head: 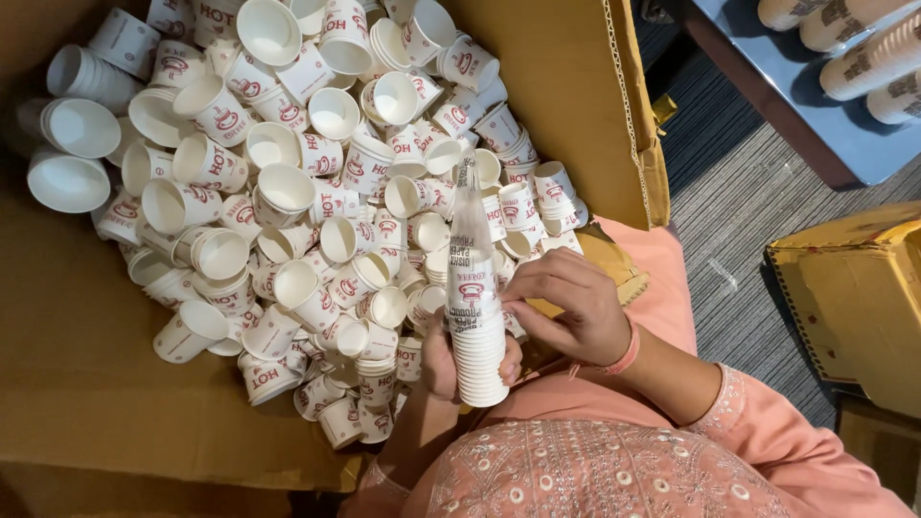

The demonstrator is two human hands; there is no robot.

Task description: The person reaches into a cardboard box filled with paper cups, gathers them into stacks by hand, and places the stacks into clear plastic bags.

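Closest to me, my left hand (pixel 443 363) is wrapped around the lower part of a stack of nested paper cups (pixel 477 331) in a clear plastic sleeve, fingers closed behind it and thumb showing at the right edge. My right hand (pixel 568 309), with a pink band at the wrist, is curled against the right side of the same stack about halfway up, fingertips (pixel 515 297) pressed on the plastic; both hands have hold of it. The stack stands nearly upright over my lap, its twisted top pointing away from me. Just beyond it lies a big heap of loose white paper cups with red print (pixel 288 182), tumbled every way inside an open cardboard box (pixel 86 384). Further right, past the box wall, sit a smaller yellow carton (pixel 854 297) on grey carpet and a blue table (pixel 815 115) carrying more sleeved cup stacks (pixel 863 48).
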